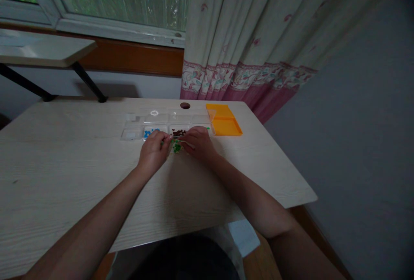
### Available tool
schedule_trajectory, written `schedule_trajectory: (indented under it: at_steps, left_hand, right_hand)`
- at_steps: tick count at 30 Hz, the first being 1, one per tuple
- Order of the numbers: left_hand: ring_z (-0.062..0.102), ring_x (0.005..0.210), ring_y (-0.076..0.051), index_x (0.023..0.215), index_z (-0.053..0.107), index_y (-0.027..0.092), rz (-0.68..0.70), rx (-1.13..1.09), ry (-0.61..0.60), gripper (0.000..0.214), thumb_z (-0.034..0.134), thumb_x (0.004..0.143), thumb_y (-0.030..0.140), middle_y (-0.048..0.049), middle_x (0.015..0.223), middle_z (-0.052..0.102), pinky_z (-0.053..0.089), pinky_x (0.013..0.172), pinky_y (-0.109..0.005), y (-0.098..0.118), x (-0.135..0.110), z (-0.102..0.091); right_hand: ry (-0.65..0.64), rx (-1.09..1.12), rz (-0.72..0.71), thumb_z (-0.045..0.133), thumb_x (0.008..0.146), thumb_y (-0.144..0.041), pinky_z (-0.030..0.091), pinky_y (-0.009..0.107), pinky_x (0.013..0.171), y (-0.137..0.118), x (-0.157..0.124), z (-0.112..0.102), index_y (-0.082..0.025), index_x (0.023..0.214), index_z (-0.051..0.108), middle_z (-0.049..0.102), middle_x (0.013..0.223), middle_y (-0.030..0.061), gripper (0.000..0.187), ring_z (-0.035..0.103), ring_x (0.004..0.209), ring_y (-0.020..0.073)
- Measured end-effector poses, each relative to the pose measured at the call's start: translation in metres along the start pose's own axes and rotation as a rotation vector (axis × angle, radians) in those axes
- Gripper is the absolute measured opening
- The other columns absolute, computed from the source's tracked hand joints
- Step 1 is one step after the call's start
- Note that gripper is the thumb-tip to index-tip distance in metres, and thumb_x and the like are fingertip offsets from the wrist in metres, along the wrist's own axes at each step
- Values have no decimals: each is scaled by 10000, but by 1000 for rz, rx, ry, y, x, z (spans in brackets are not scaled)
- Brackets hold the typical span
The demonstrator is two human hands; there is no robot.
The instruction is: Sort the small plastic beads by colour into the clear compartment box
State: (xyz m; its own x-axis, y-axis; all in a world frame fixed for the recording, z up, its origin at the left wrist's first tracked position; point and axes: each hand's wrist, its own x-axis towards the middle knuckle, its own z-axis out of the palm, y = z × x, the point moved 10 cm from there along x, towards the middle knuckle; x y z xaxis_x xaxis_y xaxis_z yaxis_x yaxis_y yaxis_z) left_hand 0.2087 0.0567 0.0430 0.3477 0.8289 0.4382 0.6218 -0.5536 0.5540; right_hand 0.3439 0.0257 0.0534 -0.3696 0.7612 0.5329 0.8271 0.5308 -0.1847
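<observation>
A small pile of green pieces (pixel 177 146) lies on the table between my two hands, with some pale bits at its edge. My left hand (pixel 152 151) is closed in a pinch at the left of the pile; what its fingertips hold is too small to name. From the right, my right hand (pixel 201 144) reaches over the pile's edge with fingers stretched and slightly apart. Just beyond both hands, a clear plastic compartment box (pixel 132 135) holds blue pieces (pixel 148 133) and dark brown pieces (pixel 177 132) in separate compartments. My right hand hides part of its right end.
An orange two-part case (pixel 226 126) lies unfolded at the right end of the clear box. Behind it is a round hole (pixel 185 105) in the table (pixel 97 176). A raised shelf (pixel 48 51) stands at back left; a curtain (pixel 239 56) hangs behind the table.
</observation>
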Motion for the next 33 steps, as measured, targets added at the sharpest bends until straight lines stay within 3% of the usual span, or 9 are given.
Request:
schedule_trajectory:
  at_steps: [6,33]
  left_hand:
    - [557,857,-190,833,585,200,-10,-125,0,288,439,993,391,-51,860,595,451,808,-322,3,0,0]
    - [564,830,-191,765,558,205,24,-141,-19,317,420,998,370,-54,815,589,454,792,-326,10,1,0]
  right_hand:
    - [35,-44,47,578,961,-420,339,384,1002,-15,-2,-2,-264,1138,727,737,1021,50,279,570,1053,214]
    - [54,8,50,553,975,-326,349,389,995,-23,-2,-8,-277,948,762,760,941,21,216,599,985,200]
